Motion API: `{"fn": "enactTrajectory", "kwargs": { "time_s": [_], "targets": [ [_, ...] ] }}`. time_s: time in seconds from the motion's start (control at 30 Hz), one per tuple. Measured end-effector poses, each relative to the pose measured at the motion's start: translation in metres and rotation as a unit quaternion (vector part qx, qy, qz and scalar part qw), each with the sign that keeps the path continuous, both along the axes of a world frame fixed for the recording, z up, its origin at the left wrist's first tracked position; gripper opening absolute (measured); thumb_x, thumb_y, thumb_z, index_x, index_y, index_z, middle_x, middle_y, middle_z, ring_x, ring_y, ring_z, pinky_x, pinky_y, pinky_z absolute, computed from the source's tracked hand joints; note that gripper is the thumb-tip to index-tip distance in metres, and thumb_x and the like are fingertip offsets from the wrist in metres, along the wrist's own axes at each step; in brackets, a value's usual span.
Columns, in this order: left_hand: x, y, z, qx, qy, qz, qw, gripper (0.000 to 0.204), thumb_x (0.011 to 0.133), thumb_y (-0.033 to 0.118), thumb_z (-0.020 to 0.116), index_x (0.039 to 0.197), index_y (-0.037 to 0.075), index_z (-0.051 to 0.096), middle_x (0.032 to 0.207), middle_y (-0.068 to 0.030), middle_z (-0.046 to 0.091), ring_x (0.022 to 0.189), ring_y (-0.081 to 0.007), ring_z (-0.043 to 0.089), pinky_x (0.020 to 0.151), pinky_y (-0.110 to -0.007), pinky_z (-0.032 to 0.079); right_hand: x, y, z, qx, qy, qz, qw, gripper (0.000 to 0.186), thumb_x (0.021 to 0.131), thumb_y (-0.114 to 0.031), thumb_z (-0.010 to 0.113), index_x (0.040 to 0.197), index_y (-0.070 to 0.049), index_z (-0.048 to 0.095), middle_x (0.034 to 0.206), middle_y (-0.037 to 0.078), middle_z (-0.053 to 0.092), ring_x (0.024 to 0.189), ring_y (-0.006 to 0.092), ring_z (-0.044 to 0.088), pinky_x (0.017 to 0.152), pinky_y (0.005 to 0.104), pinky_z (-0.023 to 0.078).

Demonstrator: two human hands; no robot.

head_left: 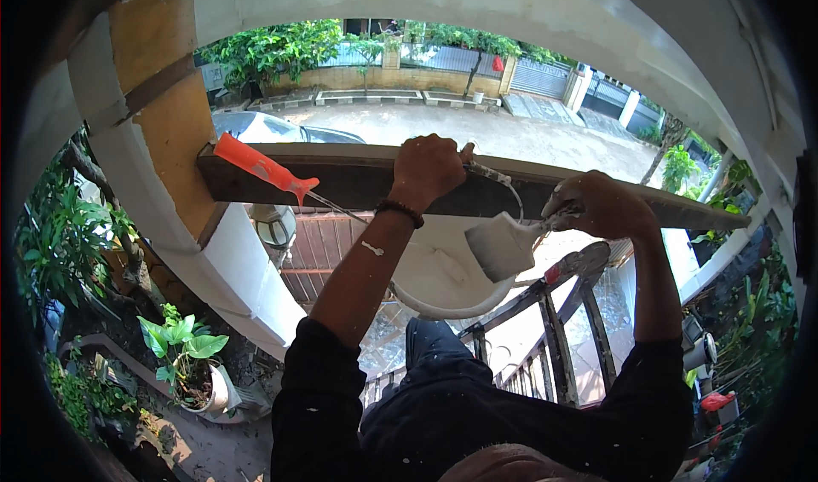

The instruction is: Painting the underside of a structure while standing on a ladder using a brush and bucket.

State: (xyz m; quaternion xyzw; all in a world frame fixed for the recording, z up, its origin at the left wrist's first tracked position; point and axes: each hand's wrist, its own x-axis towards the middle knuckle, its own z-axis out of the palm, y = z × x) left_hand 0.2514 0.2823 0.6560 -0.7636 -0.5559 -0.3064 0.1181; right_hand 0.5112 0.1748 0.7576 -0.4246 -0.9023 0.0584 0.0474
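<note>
My left hand [426, 173] is closed at the top of a long beam [354, 179], with the handle of a white bucket [464, 311] running into its fingers. The bucket hangs below the hand, a whitish coating inside. On the right, my right hand [603, 205] grips a wide, flat paintbrush [501, 248] smeared with white, held over the bucket's right side. A tool with an orange handle [266, 171] leans across the beam; its thin metal rod runs down toward the bucket, and its far end is hidden. White specks dot my left forearm.
A ladder [552, 346] with a worn, paint-marked top stands below my right hand. At the left rises a white and tan pillar [170, 132], with a lantern lamp [274, 226] beside it. A potted plant [209, 388] sits lower left. Beyond the beam are a car [264, 130] and road.
</note>
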Motion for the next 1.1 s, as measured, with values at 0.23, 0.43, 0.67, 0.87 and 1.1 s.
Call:
{"fn": "enactTrajectory", "kwargs": {
  "time_s": [0.23, 0.43, 0.67, 0.87, 1.1],
  "targets": [
    [0.004, -0.007, -0.004, 0.008, -0.028, -0.017, 0.999, 0.056, 0.1, 0.048, 0.046, 0.078, 0.006, 0.076, 0.076, -0.0194, 0.071, 0.076, -0.0359, 0.071, 0.074, -0.045, 0.056, 0.025, 0.007, 0.012, -0.001, 0.207, -0.026, 0.978, 0.023, 0.079, -0.008, 0.079, 0.098, -0.003, 0.067, 0.081, 0.007, 0.069, 0.074, 0.0135, 0.068, 0.067, 0.0278, 0.054],
    [0.009, -0.011, 0.0, 0.004, -0.013, -0.016, 1.0, 0.055, 0.101, 0.047, 0.045, 0.079, 0.006, 0.075, 0.079, -0.018, 0.072, 0.079, -0.0335, 0.072, 0.076, -0.044, 0.056, 0.014, 0.011, 0.007, -0.081, 0.37, -0.029, 0.925, 0.023, 0.082, -0.012, 0.08, 0.096, 0.0, 0.065, 0.071, 0.005, 0.066, 0.057, 0.0091, 0.063, 0.048, 0.025, 0.049],
    [0.0, -0.003, -0.012, 0.058, -0.008, -0.011, 0.998, 0.052, 0.1, 0.047, 0.046, 0.082, 0.007, 0.074, 0.082, -0.0169, 0.072, 0.085, -0.0323, 0.071, 0.079, -0.044, 0.055, -0.052, -0.002, 0.101, 0.066, 0.542, 0.118, 0.829, 0.021, 0.092, -0.016, 0.071, 0.096, 0.002, 0.061, 0.077, 0.009, 0.064, 0.059, 0.0121, 0.061, 0.047, 0.0245, 0.047],
    [-0.004, -0.015, -0.003, 0.009, -0.044, -0.011, 0.999, 0.051, 0.1, 0.048, 0.048, 0.084, 0.007, 0.074, 0.081, -0.0169, 0.072, 0.085, -0.0335, 0.071, 0.081, -0.044, 0.054, -0.187, -0.028, 0.229, 0.208, 0.518, 0.383, 0.736, 0.026, 0.088, -0.021, 0.075, 0.103, 0.0, 0.068, 0.093, 0.013, 0.071, 0.08, 0.0202, 0.069, 0.072, 0.0335, 0.057],
    [0.002, -0.012, -0.002, 0.01, -0.028, -0.008, 1.0, 0.052, 0.1, 0.048, 0.048, 0.086, 0.006, 0.075, 0.085, -0.0158, 0.073, 0.086, -0.0318, 0.071, 0.08, -0.044, 0.054, -0.388, -0.024, 0.31, 0.165, 0.589, 0.456, 0.647, 0.015, 0.079, -0.012, 0.078, 0.078, -0.002, 0.066, 0.073, 0.01, 0.067, 0.061, 0.0156, 0.066, 0.049, 0.0318, 0.052]
  ]
}}
